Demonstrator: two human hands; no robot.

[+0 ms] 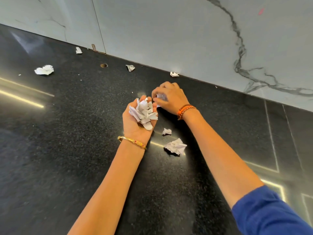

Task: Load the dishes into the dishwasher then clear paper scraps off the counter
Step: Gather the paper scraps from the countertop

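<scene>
My left hand (pixel 133 122) is palm up over the black counter (pixel 76 133) and cups a pile of crumpled white paper scraps (pixel 144 112). Just beyond it, my right hand (pixel 171 99) is palm down with its fingers curled round another paper scrap (pixel 160 97). Loose scraps lie on the counter: a small one (pixel 167 131) and a bigger one (pixel 175 146) below my right wrist, one at the far left (pixel 44 70), and three along the wall (pixel 78 50), (pixel 130 67), (pixel 174 74). No dishes or dishwasher are in view.
A white marble-look wall (pixel 169 31) runs along the counter's far edge. A small round hole (pixel 103 65) is in the counter near the wall. Tiny paper bits dot the surface on the left.
</scene>
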